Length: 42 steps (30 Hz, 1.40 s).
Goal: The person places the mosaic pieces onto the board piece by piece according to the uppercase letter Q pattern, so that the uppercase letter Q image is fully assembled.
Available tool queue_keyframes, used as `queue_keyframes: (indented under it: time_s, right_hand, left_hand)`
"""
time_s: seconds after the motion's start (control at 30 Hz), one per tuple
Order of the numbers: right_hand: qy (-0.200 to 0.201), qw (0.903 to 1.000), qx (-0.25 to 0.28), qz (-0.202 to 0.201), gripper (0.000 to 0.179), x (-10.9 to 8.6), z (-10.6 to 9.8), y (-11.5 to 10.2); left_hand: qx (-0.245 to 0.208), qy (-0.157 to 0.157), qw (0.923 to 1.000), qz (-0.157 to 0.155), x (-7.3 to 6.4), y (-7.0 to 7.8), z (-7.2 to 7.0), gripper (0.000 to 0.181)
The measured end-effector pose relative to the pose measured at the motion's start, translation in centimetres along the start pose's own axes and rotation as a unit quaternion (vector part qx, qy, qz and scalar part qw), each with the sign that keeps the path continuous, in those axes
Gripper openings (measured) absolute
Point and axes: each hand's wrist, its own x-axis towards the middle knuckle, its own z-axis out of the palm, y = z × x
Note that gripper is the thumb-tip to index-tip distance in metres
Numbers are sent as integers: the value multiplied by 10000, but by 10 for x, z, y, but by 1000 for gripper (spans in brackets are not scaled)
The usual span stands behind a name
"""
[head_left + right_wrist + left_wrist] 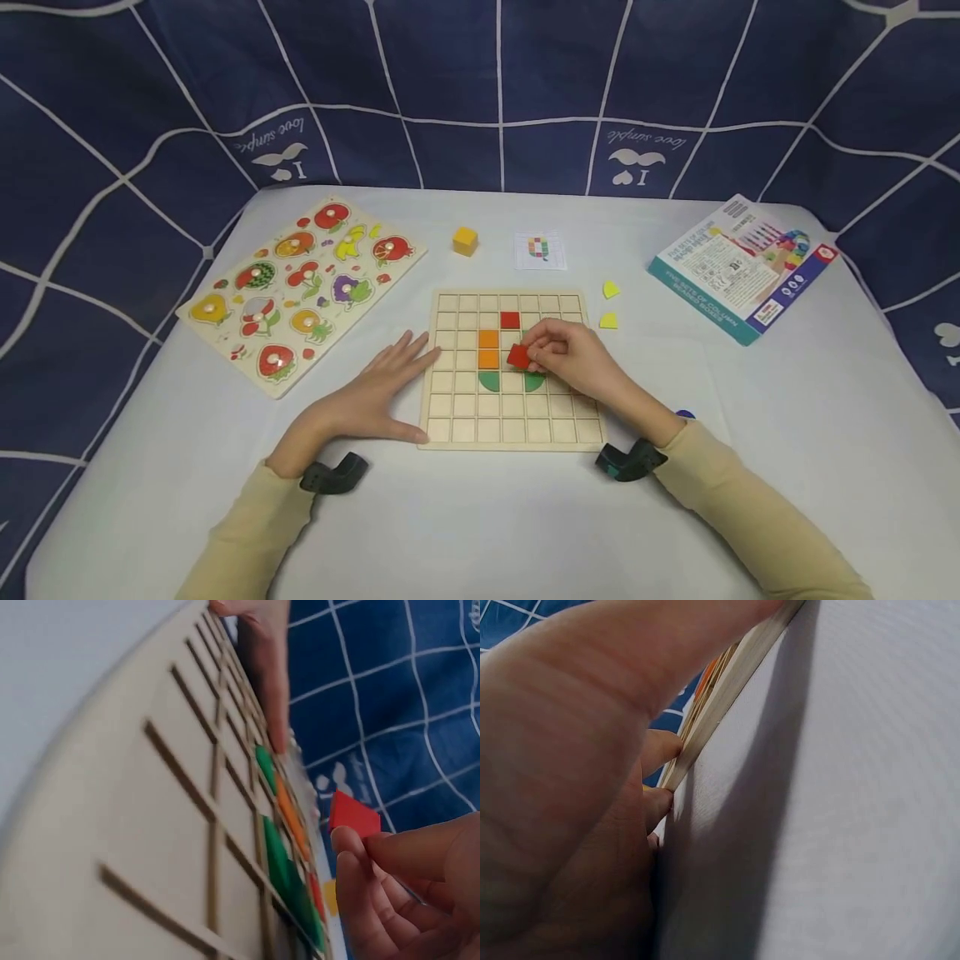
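A wooden grid board (465,407) lies flat on the white table. My left hand (371,396) is spread along its left side, fingertips and thumb at the edge. Between thumb and fingers, my right hand (573,357) pinches a red square tile (354,816), held above the middle of the grid. Set in the board are another red tile (510,320), two orange square tiles (488,349) in one column, and green quarter-circle tiles (489,382). The right hand hides part of the grid's right half in the head view.
A fruit peg puzzle (243,333) lies at left. Behind the board are a yellow-orange cube (465,242) and a pattern card (540,262). Yellow quarter-circle pieces (609,320) and a box (738,271) lie to the right. A blue piece (685,413) shows behind the right forearm.
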Motion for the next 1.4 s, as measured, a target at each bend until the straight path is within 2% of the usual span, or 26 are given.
queue_keyframes:
  time_s: [0.2, 0.33, 0.9, 1.03, 1.17, 1.4]
  right_hand:
    - [-54, 9952, -877, -424, 10, -1, 12, 6]
    - [-72, 9905, -1237, -588, 10, -3, 16, 7]
    - [16, 9760, -1984, -901, 3, -6, 15, 3]
    - [192, 9797, -1831, -789, 6, -3, -1, 2]
    - [511, 9843, -1659, -335, 10, 3, -32, 5]
    - [1048, 9753, -1897, 422, 17, 8, -84, 30]
  left_hand:
    - [-34, 5, 10000, 45, 1, 1, -1, 113]
    - [-56, -16, 10000, 51, 1, 0, -1, 112]
    - [-23, -2, 10000, 60, 1, 0, -1, 113]
    - [-30, -7, 10000, 37, 1, -1, 0, 113]
    - [-20, -5, 10000, 6, 1, 0, 0, 114]
    - [13, 64, 10000, 44, 1, -1, 0, 114]
